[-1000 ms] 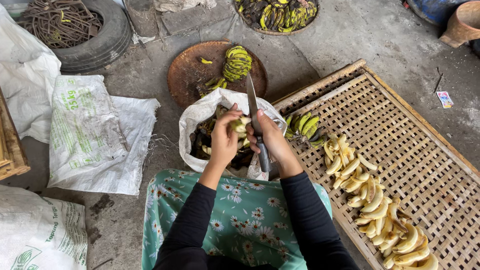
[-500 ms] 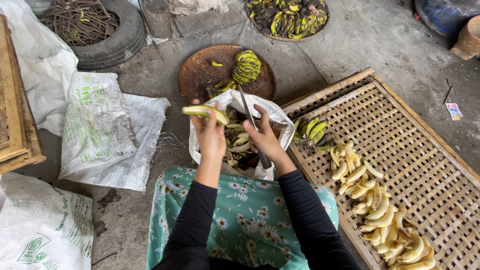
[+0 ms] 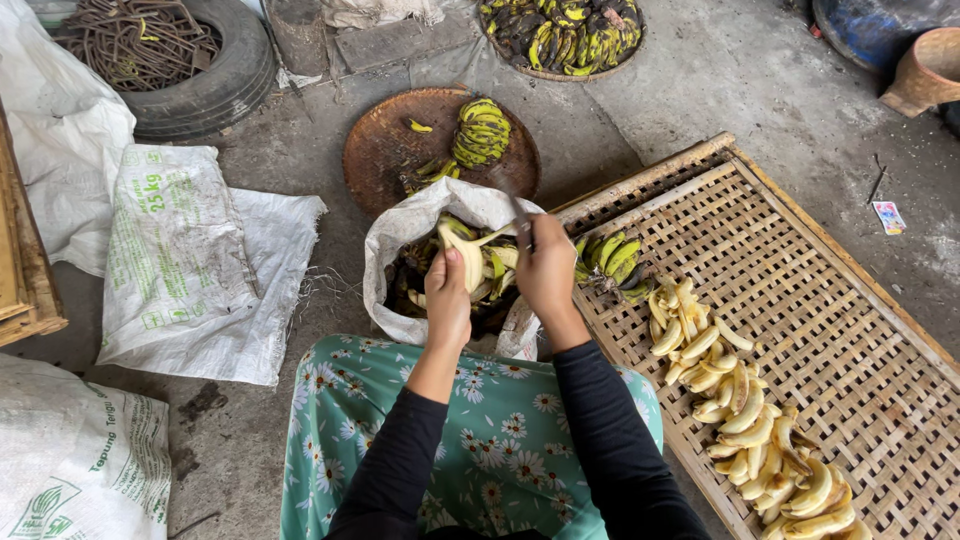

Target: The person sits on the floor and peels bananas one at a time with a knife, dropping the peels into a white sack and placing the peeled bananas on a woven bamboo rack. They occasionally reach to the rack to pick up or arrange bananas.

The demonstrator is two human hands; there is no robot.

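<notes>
The left hand [image 3: 447, 292] gripped a half-peeled banana [image 3: 468, 256] beside the right hand [image 3: 546, 268], which clasped a knife [image 3: 519, 212] with its handle hidden, above the white sack [image 3: 398, 240] of peels, its depths too dark to make out.

Soft even daylight, faint shadows, no glare, sharp focus, slight wide-angle edge distortion

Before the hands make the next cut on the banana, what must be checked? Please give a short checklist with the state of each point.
1. Left hand grips the banana: ok.
2. Right hand holds the knife: ok.
3. Blade clear of left fingers: cannot tell, motion blur.
4. White sack sits open under the hands for peel: ok.
5. Woven tray has bare space beside the peeled bananas: ok.
</notes>
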